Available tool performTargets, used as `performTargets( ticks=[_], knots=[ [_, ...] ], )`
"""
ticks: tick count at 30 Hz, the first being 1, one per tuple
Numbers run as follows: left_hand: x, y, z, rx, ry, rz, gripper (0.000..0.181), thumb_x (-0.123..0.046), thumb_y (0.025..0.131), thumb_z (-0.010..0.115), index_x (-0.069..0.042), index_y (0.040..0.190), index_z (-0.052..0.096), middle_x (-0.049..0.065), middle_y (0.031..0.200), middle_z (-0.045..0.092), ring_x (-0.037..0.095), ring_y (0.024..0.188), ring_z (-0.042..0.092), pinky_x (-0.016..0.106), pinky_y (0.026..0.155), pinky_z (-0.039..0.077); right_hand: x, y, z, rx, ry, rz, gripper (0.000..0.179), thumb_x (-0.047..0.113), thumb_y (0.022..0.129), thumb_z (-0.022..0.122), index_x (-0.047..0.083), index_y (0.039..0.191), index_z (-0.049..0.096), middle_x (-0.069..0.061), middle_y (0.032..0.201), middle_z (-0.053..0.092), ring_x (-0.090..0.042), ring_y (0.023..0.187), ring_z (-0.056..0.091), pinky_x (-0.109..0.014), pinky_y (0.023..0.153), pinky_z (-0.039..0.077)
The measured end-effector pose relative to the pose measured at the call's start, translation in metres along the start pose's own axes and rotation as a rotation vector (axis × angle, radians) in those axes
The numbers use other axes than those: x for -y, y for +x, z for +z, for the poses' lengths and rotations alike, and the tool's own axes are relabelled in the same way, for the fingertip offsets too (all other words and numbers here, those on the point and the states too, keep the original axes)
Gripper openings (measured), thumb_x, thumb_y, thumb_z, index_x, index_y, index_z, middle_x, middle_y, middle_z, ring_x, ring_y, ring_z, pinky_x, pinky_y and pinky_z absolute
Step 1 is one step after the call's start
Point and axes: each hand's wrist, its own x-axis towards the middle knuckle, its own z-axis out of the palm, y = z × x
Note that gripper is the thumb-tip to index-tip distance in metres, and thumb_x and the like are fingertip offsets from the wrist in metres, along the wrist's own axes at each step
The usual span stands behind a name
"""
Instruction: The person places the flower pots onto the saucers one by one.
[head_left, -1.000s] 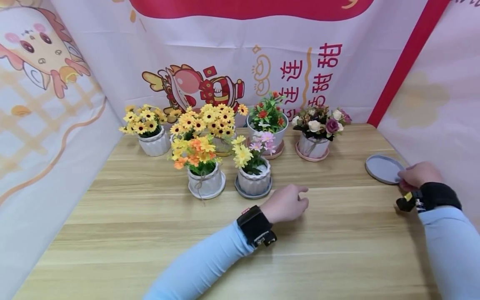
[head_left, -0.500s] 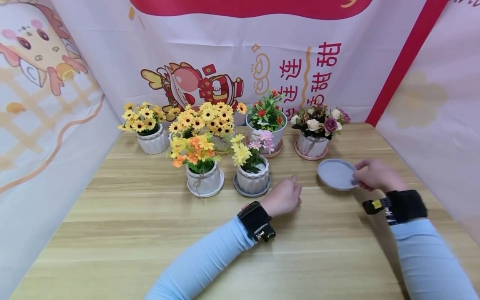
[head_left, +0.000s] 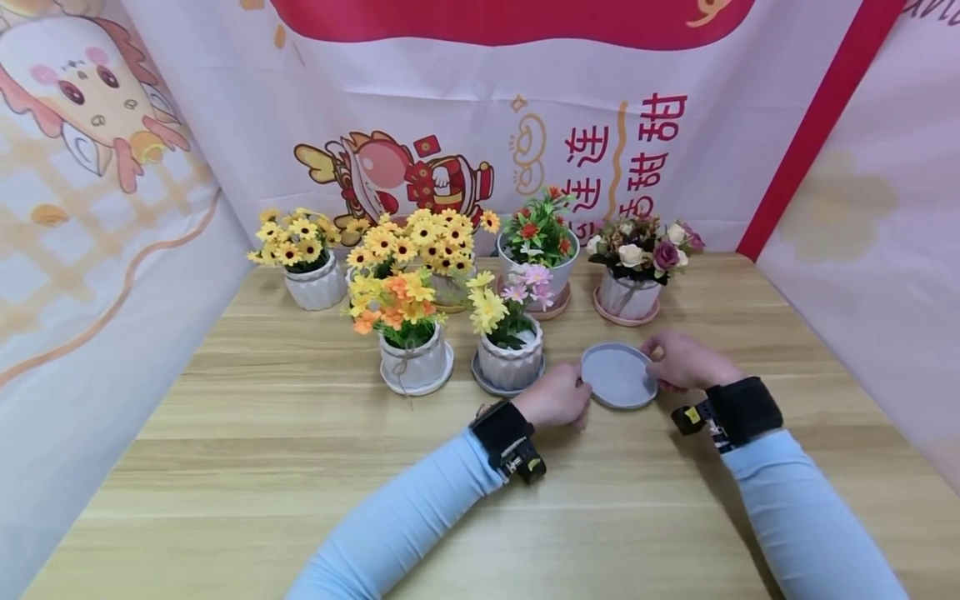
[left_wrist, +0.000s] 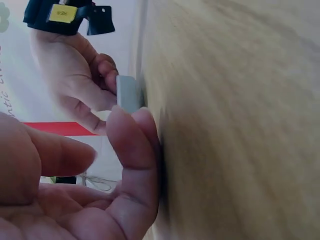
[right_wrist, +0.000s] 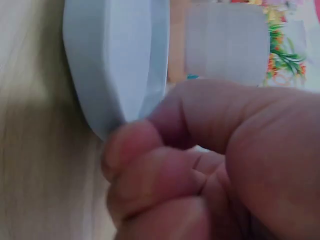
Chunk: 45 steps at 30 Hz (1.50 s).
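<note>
My right hand (head_left: 692, 363) pinches the right rim of a round grey-blue saucer (head_left: 618, 377), thumb and curled fingers meeting at its edge in the right wrist view. The saucer is held low over the wooden table. At its left side is my left hand (head_left: 557, 397), fingertips right at the rim. In the left wrist view the left fingers (left_wrist: 132, 145) bend with the thumb apart from them, and the saucer's pale edge (left_wrist: 127, 92) shows just beyond the fingertips. Behind the left hand stands a white fluted pot (head_left: 510, 363) of yellow and pink flowers on a grey saucer.
To the left is a pot of orange and yellow flowers (head_left: 414, 362) on a white saucer. Yellow daisies (head_left: 300, 237), a red-flowered plant (head_left: 538, 229) and a pot of roses (head_left: 630, 292) line the back before a printed cloth (head_left: 420, 75).
My right hand has brought the saucer leftward from the table's right side to beside the pink-and-yellow flower pot. My left hand has drawn back slightly left and now meets the saucer's left rim.
</note>
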Motion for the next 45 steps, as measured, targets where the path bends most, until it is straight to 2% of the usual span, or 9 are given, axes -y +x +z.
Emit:
performTargets(
  ticks=[6, 17, 21, 25, 29, 34, 37, 40, 45],
  knots=[
    [0.001, -0.003, 0.001, -0.016, 0.009, -0.024, 0.015, -0.010, 0.101, 0.047, -0.007, 0.090, 0.057, 0.003, 0.057, 0.063, 0.013, 0.051, 0.052, 0.022, 0.049, 0.039, -0.004, 0.005, 0.004, 0.021, 0.004, -0.008, 0.027, 0.003, 0.092, 0.052, -0.006, 0.117, 0.051, -0.006, 0.065, 0.060, -0.015, 0.054, 0.058, -0.028, 0.050, 0.051],
    [-0.002, -0.004, 0.000, -0.032, -0.003, -0.008, 0.005, -0.010, 0.097, 0.054, -0.007, 0.093, 0.055, 0.006, 0.063, 0.066, 0.013, 0.056, 0.057, 0.021, 0.050, 0.041, -0.016, 0.010, 0.003, 0.040, 0.198, 0.042, 0.030, 0.008, 0.098, 0.051, -0.006, 0.125, 0.045, -0.011, 0.066, 0.062, -0.019, 0.054, 0.063, -0.034, 0.052, 0.059],
    [-0.006, -0.010, -0.003, 0.001, 0.030, -0.001, 0.027, -0.012, 0.097, 0.056, 0.002, 0.120, 0.057, 0.002, 0.066, 0.064, 0.013, 0.056, 0.058, 0.021, 0.050, 0.043, -0.017, 0.010, 0.004, 0.050, 0.234, 0.051, 0.031, 0.008, 0.098, 0.052, -0.006, 0.125, 0.045, -0.012, 0.066, 0.062, -0.019, 0.054, 0.064, -0.035, 0.053, 0.059],
    [-0.028, -0.031, -0.018, 0.075, 0.099, 0.084, 0.055, -0.018, 0.100, 0.056, 0.002, 0.148, 0.039, -0.002, 0.078, 0.064, 0.011, 0.058, 0.058, 0.022, 0.052, 0.048, -0.016, 0.009, 0.004, 0.054, 0.246, 0.058, 0.029, 0.008, 0.099, 0.051, -0.005, 0.125, 0.045, -0.012, 0.066, 0.063, -0.020, 0.054, 0.064, -0.035, 0.053, 0.059],
    [-0.053, -0.074, -0.048, 0.060, 0.090, 0.230, 0.041, -0.021, 0.103, 0.055, -0.006, 0.141, 0.054, -0.007, 0.087, 0.065, 0.010, 0.058, 0.061, 0.024, 0.048, 0.050, -0.015, 0.008, 0.003, 0.052, 0.239, 0.066, 0.030, 0.010, 0.101, 0.050, -0.005, 0.126, 0.045, -0.013, 0.067, 0.063, -0.020, 0.054, 0.064, -0.035, 0.053, 0.059],
    [-0.049, -0.133, -0.104, -0.202, 0.002, 0.312, 0.021, -0.020, 0.099, 0.061, -0.009, 0.114, 0.072, -0.001, 0.081, 0.068, 0.016, 0.062, 0.064, 0.028, 0.053, 0.056, -0.013, 0.011, 0.003, 0.047, 0.207, 0.066, 0.029, 0.012, 0.101, 0.051, -0.005, 0.125, 0.047, -0.012, 0.068, 0.063, -0.019, 0.055, 0.064, -0.036, 0.054, 0.059],
    [-0.021, -0.157, -0.151, -0.395, -0.020, 0.236, 0.020, -0.024, 0.097, 0.065, -0.008, 0.105, 0.073, 0.007, 0.083, 0.069, 0.022, 0.068, 0.065, 0.033, 0.059, 0.059, -0.013, 0.015, 0.005, 0.037, 0.180, 0.056, 0.028, 0.013, 0.101, 0.051, -0.004, 0.123, 0.050, -0.011, 0.068, 0.063, -0.019, 0.056, 0.064, -0.035, 0.054, 0.059],
    [0.020, -0.173, -0.200, -0.564, -0.042, 0.072, 0.029, -0.032, 0.096, 0.066, -0.006, 0.107, 0.071, 0.012, 0.087, 0.070, 0.024, 0.071, 0.066, 0.034, 0.061, 0.060, -0.014, 0.017, 0.004, 0.020, 0.162, 0.045, 0.027, 0.013, 0.101, 0.052, -0.006, 0.121, 0.052, -0.010, 0.068, 0.063, -0.019, 0.057, 0.064, -0.035, 0.055, 0.059],
    [0.103, -0.186, -0.270, -0.735, -0.083, -0.133, 0.045, -0.036, 0.101, 0.057, 0.004, 0.123, 0.062, 0.004, 0.084, 0.070, 0.015, 0.067, 0.068, 0.027, 0.060, 0.059, -0.020, 0.015, -0.001, -0.006, 0.155, 0.047, 0.028, 0.013, 0.100, 0.053, -0.007, 0.119, 0.053, -0.009, 0.069, 0.064, -0.020, 0.059, 0.065, -0.036, 0.056, 0.059]
  ],
)
